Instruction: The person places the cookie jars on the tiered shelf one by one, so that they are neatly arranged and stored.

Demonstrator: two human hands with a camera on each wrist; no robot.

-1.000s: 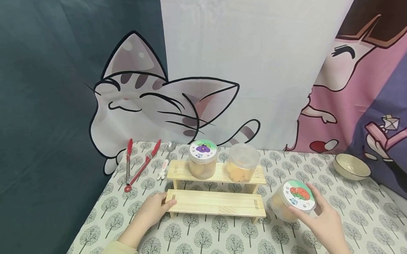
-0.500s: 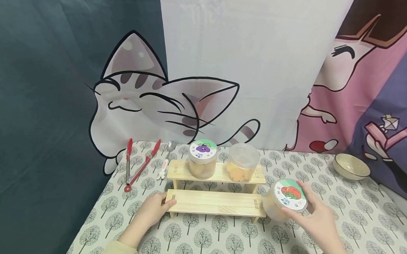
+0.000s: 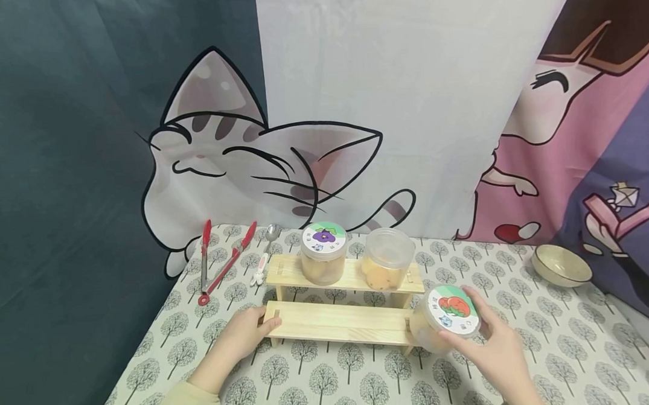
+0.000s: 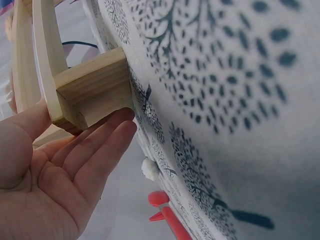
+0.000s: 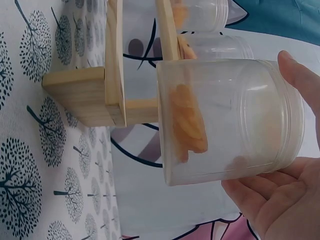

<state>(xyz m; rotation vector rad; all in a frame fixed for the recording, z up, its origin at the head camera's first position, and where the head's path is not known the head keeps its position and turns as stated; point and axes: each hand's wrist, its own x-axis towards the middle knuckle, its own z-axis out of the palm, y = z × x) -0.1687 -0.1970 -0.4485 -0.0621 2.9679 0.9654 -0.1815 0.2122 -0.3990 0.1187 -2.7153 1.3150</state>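
My left hand (image 3: 242, 336) holds the left end of a two-step wooden shelf (image 3: 340, 321); in the left wrist view the thumb lies at the board and the fingers lie by the leg (image 4: 95, 85). My right hand (image 3: 496, 349) grips a clear plastic jar (image 3: 425, 328) around its lid, which bears a red fruit picture. In the right wrist view this jar (image 5: 220, 125) has orange pieces inside, its base above the tabletop. It overlaps the lower step's right end in the head view; contact cannot be told. On the upper step stand a lidded jar (image 3: 324, 266) with a purple picture and an unlabelled jar (image 3: 387, 266).
Red-handled tongs (image 3: 221, 273) lie spread at the back left, beside a spoon (image 3: 264, 259) with a rabbit-shaped handle. A cream bowl (image 3: 561, 266) sits at the far right. A tree-print cloth (image 3: 338, 389) covers the table, with a cartoon curtain (image 3: 424, 113) behind.
My right hand has carried the jar leftward to the right end of the lower step. My left hand has kept its place on the shelf.
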